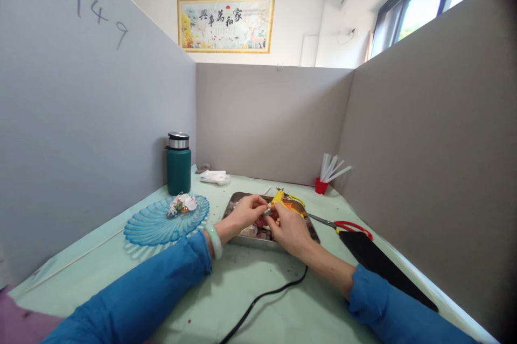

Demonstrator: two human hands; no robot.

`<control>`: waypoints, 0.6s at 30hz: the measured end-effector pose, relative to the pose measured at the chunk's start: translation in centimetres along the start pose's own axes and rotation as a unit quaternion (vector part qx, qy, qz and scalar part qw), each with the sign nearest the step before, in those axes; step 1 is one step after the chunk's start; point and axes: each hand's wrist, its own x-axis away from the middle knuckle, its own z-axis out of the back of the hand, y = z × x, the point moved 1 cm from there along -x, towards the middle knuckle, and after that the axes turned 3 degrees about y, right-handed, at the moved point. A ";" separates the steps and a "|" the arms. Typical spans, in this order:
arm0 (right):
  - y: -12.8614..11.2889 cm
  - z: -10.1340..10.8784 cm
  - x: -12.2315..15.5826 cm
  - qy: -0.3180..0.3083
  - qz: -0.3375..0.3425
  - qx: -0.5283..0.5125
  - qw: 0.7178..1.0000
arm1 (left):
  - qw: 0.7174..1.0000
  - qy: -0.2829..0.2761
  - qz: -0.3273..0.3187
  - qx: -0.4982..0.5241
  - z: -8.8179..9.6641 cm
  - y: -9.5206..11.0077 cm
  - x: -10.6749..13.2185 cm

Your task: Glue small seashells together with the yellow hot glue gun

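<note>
Both my hands meet over a metal tray [237,199] holding several shells and small pieces. My right hand [291,230] is wrapped round a yellow glue gun [278,198], its metal tip pointing left. My left hand [247,211] is closed in a pinch on a small piece held right at that tip; I cannot make out what the piece is. A pale green bangle [214,240] sits on my left wrist. The gun's black cord [262,297] trails over the table toward me.
A blue shell-shaped glass plate [153,225] with a few shells lies left of the tray, a green flask [178,165] behind it. Red-handled scissors [343,224] and a black flat object [379,266] lie right. A red cup of glue sticks [323,182] stands at the back. Grey partitions enclose the table.
</note>
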 end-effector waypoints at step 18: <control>0.3 -0.3 0.1 0.009 0.013 -0.004 1.000 | 1.000 0.001 0.017 -0.003 -0.1 0.2 0.1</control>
